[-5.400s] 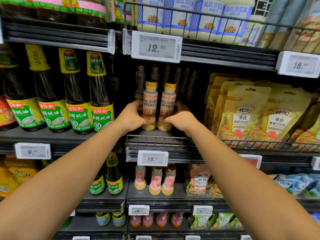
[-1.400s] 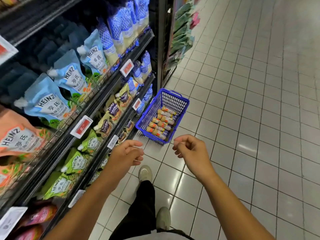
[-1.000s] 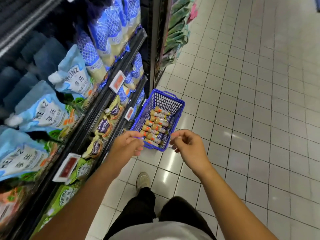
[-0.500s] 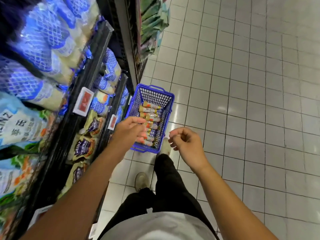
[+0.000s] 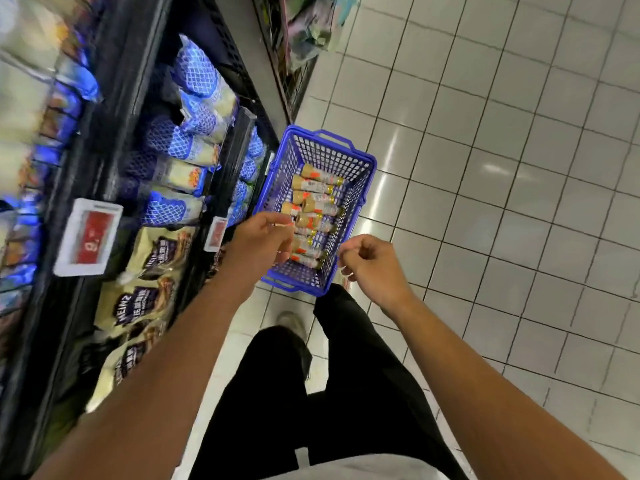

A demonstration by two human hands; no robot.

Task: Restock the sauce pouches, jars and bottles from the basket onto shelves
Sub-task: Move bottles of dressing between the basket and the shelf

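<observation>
A blue plastic basket (image 5: 360,188) stands on the tiled floor beside the shelving, holding several small sauce bottles (image 5: 313,206) with beige contents and orange labels, lying on their sides. My left hand (image 5: 261,242) hovers over the basket's near left part with loosely curled fingers and holds nothing. My right hand (image 5: 372,266) hangs at the basket's near right corner, fingers also loosely curled and empty. Neither hand touches a bottle.
Black shelves (image 5: 121,109) run along the left, stocked with blue-and-white pouches (image 5: 199,95) and beige Heinz pouches (image 5: 138,306). Red price tags (image 5: 88,237) sit on the shelf edges. My legs in black trousers (image 5: 325,393) stand just behind the basket. White floor tiles (image 5: 519,202) stretch right.
I have turned from the upper shelf down to the basket and stepped closer. Both hands have moved forward and lower, now over the basket's near end.
</observation>
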